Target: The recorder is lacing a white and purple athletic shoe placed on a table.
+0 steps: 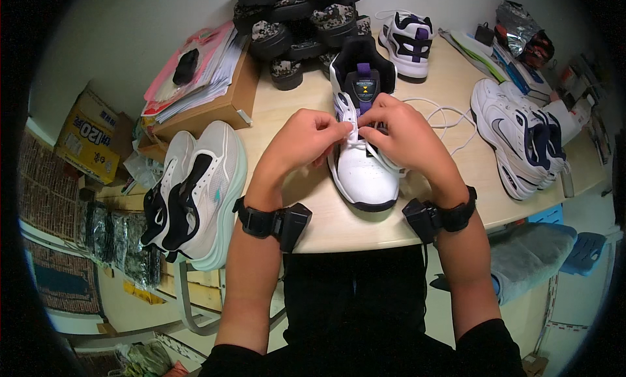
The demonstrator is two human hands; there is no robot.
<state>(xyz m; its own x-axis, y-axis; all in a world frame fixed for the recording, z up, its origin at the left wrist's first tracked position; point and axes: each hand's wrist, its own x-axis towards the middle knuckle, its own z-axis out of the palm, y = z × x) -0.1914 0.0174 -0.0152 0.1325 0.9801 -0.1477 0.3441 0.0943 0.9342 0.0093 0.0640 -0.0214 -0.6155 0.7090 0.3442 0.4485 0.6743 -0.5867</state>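
Observation:
A white, black and purple high-top sneaker (368, 179) stands on the wooden table before me, its toe towards me. My left hand (310, 135) is at the left row of eyelets, thumb and forefinger closed on the white shoelace (358, 143). On the other side of the tongue, my right hand (403, 130) pinches at the lace near the same eyelets. The lace crosses low over the throat of the shoe, and a long loose length (442, 114) curls on the table to the right. The fingertips partly hide the lace.
The matching sneaker (408, 44) stands behind. White sneakers with navy lining (518, 137) are at the right, pale mesh running shoes (210, 191) at the left edge. Camouflage shoes (293, 30) are piled at the back, beside a cardboard box (220, 108) bearing papers.

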